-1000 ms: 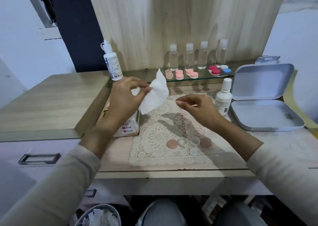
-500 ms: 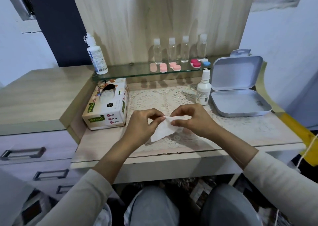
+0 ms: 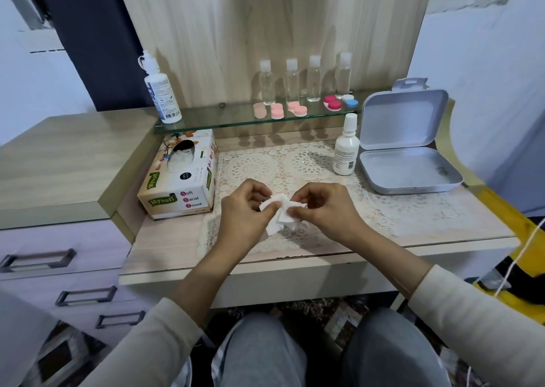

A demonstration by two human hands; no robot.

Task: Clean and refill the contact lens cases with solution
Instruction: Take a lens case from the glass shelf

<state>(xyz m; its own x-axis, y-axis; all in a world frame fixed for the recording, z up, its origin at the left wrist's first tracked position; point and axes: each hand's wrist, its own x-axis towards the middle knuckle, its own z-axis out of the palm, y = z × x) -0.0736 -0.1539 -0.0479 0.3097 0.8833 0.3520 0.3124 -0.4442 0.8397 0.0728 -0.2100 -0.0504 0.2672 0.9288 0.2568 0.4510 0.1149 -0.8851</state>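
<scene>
Head view: the left hand (image 3: pixel 246 209) and right hand (image 3: pixel 323 206) both pinch a crumpled white tissue (image 3: pixel 278 214) above the lace mat (image 3: pixel 309 162), beside the tissue box (image 3: pixel 181 180).

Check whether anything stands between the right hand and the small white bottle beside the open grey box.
Nothing visible does. Only bare lace mat lies between the right hand and the small white bottle. That hand is occupied though: it and the left hand both pinch a crumpled tissue.
</scene>
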